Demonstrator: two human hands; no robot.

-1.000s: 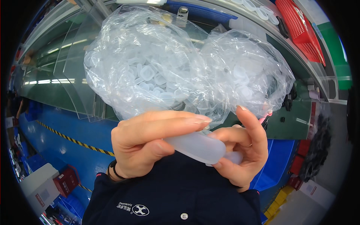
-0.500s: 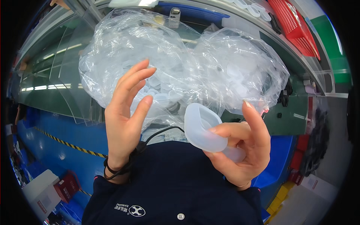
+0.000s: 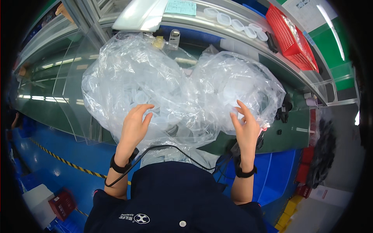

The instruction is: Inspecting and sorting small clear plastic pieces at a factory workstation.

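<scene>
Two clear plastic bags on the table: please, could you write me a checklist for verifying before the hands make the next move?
1. Left hand free: ok, nothing shows between its fingers and thumb.
2. Right hand free: ok, its fingers are apart and no piece shows in them.
3. Pale pieces inside the left bag: ok, several show.
4. Fingertips off the right bag: cannot tell, they overlap it in this view.
5. Black cable clear of the arms: not ok, it crosses the left forearm.
</scene>
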